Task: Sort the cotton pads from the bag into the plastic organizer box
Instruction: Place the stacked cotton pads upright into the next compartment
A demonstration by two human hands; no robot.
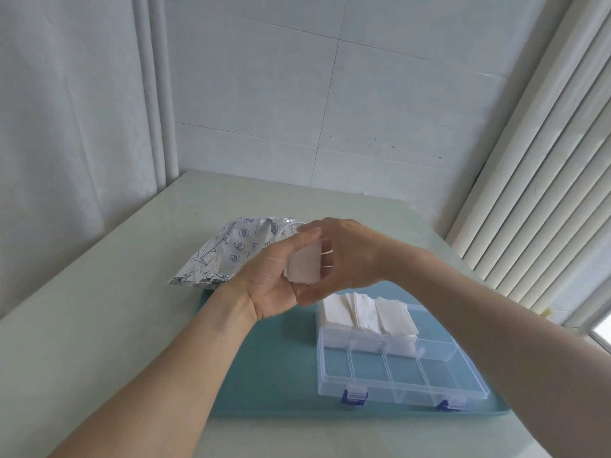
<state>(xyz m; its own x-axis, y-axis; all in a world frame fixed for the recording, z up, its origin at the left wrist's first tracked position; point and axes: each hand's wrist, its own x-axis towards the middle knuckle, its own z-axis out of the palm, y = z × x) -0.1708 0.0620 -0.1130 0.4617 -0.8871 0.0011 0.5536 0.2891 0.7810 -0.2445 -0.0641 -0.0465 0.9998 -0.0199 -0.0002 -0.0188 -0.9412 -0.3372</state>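
A small stack of white square cotton pads (pixel 305 266) is held in the air between both hands, above the far left corner of the clear organizer box (pixel 463 386). My left hand (pixel 271 282) grips the stack from the left and below. My right hand (pixel 350 256) curls round it from the right, fingers on its edge. The silver printed bag (pixel 224 252) lies on the table behind my left hand. The box's back row holds three piles of pads (pixel 367 314). Its front row compartments hold nothing.
The box with blue latches (pixel 355 396) sits on a teal mat (pixel 274 365) on a pale table (pixel 99 319). A tiled wall stands behind, a curtain hangs at the left, and window blinds (pixel 545 193) run along the right.
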